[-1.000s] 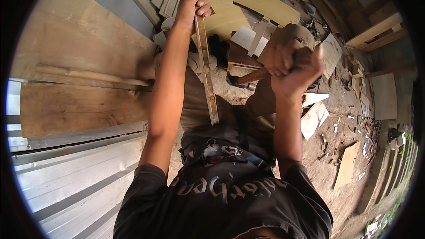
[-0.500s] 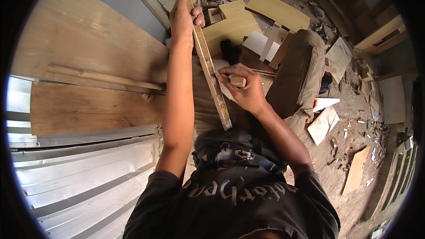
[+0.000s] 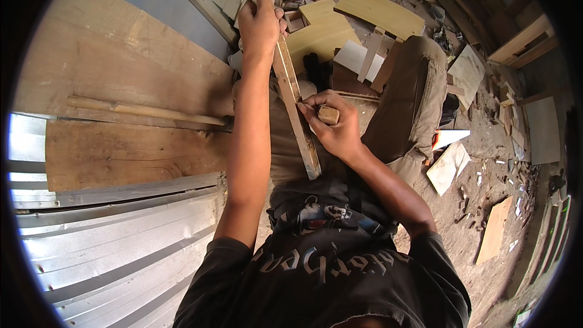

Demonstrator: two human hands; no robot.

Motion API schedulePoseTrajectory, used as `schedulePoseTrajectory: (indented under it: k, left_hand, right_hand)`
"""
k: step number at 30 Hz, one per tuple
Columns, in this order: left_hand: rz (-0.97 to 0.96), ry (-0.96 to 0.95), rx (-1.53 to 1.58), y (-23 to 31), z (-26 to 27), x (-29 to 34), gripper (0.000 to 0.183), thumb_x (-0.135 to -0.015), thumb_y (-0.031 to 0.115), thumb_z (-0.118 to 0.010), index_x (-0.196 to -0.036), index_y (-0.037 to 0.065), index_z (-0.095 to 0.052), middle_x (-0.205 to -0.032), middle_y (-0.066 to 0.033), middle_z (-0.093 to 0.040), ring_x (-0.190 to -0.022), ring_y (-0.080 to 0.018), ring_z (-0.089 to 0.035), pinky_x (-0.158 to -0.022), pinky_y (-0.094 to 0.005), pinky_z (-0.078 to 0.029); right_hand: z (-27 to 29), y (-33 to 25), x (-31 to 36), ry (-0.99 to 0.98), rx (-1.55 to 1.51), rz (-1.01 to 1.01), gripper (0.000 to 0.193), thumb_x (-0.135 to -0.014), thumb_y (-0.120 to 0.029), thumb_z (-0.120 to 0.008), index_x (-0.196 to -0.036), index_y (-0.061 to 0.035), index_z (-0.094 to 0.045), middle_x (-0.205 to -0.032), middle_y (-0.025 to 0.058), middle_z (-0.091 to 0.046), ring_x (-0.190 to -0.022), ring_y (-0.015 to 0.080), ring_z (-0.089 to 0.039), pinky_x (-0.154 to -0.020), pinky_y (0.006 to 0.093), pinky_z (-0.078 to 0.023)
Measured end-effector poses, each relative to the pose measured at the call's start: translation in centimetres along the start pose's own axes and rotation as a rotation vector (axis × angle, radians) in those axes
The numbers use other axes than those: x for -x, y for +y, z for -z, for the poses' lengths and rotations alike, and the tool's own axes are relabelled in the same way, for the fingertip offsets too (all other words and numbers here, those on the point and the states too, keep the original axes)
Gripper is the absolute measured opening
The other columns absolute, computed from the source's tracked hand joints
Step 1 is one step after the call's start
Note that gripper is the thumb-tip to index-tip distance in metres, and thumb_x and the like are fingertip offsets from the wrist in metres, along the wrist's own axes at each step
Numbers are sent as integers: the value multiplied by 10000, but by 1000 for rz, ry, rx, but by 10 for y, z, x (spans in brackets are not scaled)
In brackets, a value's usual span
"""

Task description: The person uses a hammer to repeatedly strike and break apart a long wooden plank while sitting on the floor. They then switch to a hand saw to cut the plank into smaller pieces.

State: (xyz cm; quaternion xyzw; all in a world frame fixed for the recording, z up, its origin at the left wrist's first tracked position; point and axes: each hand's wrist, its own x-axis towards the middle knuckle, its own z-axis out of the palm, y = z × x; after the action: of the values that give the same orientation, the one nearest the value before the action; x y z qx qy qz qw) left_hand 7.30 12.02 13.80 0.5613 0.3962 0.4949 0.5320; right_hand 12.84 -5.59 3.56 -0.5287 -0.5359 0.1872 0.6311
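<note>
A long, narrow wooden strip slants from the top of the view down to my waist, its face rough and stained in places. My left hand is closed around its upper part, thumb laid along it. My right hand is closed on a wooden-handled tool, whose blunt, squarish butt end points up at me. The fingertips of that hand touch the strip's right edge near its middle. The tool's working end is hidden by the hand, so I cannot make out its exact kind.
Large wooden boards and corrugated metal sheets lie on the left, with a round pole across the boards. Yellow panels lie ahead. A white-bladed saw and wood scraps litter the dirt floor on the right.
My left hand and the strip's upper end have shifted slightly right, the hand also a little lower. My right hand stays against the strip, still gripping the tool, having moved only slightly.
</note>
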Motion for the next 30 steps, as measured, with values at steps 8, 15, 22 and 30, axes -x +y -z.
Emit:
schedulePoseTrajectory:
  k: [8,15,22,30]
  left_hand:
    - [-19,-42,47,-4,-4,-1,538,-953,556,-505,-891,22,-480,-622,-21,-480,-453,-114,-458,-442,-282,-411]
    - [-31,-111,138,-5,-3,-4,515,-963,548,-493,-887,39,-463,-608,-19,-489,-435,-111,-457,-438,-280,-407]
    - [-29,-107,109,-14,0,-7,510,-963,553,-487,-856,55,-465,-607,-10,-482,-442,-105,-450,-447,-281,-406]
    - [0,-92,82,-15,-3,-6,539,-955,576,-491,-853,47,-477,-608,-13,-487,-441,-102,-454,-445,-281,-401]
  right_hand:
    - [6,4,-7,20,50,27,84,-807,31,-712,-854,3,-648,-812,80,-641,-728,170,-613,-687,293,-478]
    - [9,10,-12,-53,-35,7,85,-811,-30,-709,-874,-6,-658,-841,94,-643,-726,218,-634,-678,324,-489]
    - [1,12,-8,-79,-184,-245,44,-884,12,-658,-891,12,-615,-828,-11,-587,-768,52,-526,-686,230,-439]
    - [0,10,-8,-41,53,148,161,-784,38,-733,-902,6,-629,-848,94,-633,-734,209,-626,-674,293,-490]
